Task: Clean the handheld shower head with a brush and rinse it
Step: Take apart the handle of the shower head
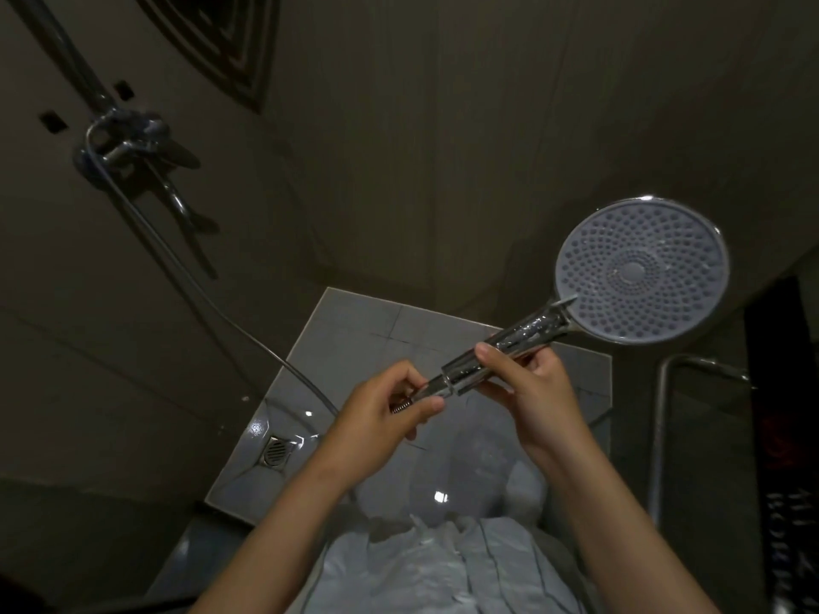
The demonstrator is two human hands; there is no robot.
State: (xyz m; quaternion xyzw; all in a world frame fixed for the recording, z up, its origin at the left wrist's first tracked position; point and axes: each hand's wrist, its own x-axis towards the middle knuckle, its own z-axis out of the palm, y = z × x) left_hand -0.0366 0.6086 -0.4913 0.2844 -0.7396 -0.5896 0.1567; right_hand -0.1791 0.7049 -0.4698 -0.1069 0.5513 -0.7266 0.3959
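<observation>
The handheld shower head [640, 270] has a round grey spray face dotted with nozzles, turned toward me at the right, and a chrome handle [509, 347] slanting down to the left. My right hand [532, 387] grips the middle of the handle. My left hand [385, 405] pinches the handle's lower end where the metal hose [248, 334] joins it. No brush is in view.
The hose runs up left to a chrome wall mixer [128, 144] with a lever. A floor drain [277, 452] sits in the wet grey tiled floor [354, 330] below. A chrome rail [660, 436] stands at the right. White clothing [434, 565] fills the bottom.
</observation>
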